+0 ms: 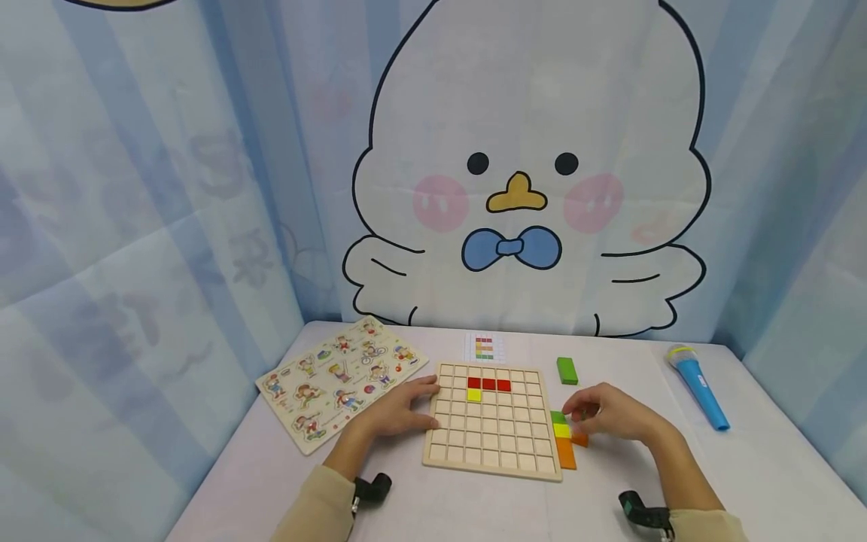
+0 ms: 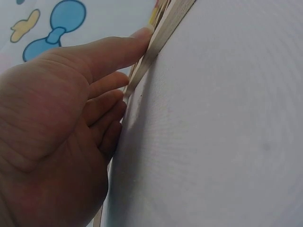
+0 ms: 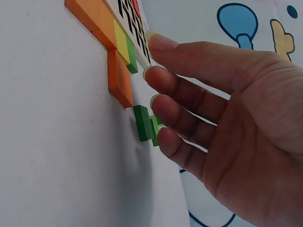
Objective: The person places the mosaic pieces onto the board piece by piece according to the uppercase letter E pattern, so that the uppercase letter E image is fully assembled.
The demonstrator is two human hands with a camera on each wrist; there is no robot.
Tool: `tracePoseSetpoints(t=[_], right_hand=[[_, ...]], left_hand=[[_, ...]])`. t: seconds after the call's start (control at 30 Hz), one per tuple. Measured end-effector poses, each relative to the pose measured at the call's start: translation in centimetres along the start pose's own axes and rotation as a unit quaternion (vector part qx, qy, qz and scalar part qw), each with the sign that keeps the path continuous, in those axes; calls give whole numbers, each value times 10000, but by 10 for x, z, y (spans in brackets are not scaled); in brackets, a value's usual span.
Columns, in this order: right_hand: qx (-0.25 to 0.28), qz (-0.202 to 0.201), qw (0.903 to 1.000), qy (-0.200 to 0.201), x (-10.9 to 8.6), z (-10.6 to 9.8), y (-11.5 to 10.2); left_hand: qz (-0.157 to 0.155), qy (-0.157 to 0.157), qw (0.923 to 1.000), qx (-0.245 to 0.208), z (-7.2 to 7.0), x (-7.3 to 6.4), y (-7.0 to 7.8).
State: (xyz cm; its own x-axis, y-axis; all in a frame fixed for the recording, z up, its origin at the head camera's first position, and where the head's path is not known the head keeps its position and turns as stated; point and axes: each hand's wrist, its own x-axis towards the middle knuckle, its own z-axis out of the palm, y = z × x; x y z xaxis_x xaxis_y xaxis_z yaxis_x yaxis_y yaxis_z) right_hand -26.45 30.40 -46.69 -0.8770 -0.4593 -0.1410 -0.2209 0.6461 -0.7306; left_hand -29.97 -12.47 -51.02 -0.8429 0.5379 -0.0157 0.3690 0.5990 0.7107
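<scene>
A wooden grid board [image 1: 482,452] lies on the table, with three red tiles [image 1: 489,385] in a row and one yellow tile [image 1: 474,395] under the leftmost. My left hand [image 1: 400,406] rests at the board's left edge, its thumb on the rim [image 2: 158,45] and the other fingers extended along the side. At the right edge, my right hand [image 1: 612,410] hovers with loosely bent fingers and nothing visible between them. Beside that edge lie a green block [image 1: 558,417], a yellow block [image 1: 562,430] and orange blocks [image 1: 566,453]. Another orange block [image 3: 119,78] sits below the right fingers.
A pattern card [image 1: 484,348] lies behind the board. Toward the back right is a green block [image 1: 567,370], and farther right a blue toy microphone [image 1: 701,391]. An illustrated wooden puzzle board [image 1: 339,384] lies at the left. Curtains with a cartoon bird [image 1: 521,293] enclose the table.
</scene>
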Motion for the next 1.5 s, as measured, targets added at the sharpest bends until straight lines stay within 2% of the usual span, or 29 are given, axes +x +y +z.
tracePoseSetpoints(t=[0.27,0.57,0.9,1.13,1.3,1.5], right_hand=[[229,256,9989,-304,-3,0,4],[-32,314,9991,-267,-3,1,4],[-33,461,9987,-222,-2,2,1],[10,319,9994,-166,-2,2,2],[162,327,9993,85,-2,1,1],[327,303,9962,743,0,3,-6]], left_hand=[[-21,16,10000,-73,0,0,0],[17,-4,10000,-46,-1,0,-1],[-10,-17,10000,-83,-2,0,0],[-12,-12,10000,-42,-2,-1,1],[-29,-14,10000,-61,-2,-1,2],[-33,-24,10000,-54,-1,-1,2]])
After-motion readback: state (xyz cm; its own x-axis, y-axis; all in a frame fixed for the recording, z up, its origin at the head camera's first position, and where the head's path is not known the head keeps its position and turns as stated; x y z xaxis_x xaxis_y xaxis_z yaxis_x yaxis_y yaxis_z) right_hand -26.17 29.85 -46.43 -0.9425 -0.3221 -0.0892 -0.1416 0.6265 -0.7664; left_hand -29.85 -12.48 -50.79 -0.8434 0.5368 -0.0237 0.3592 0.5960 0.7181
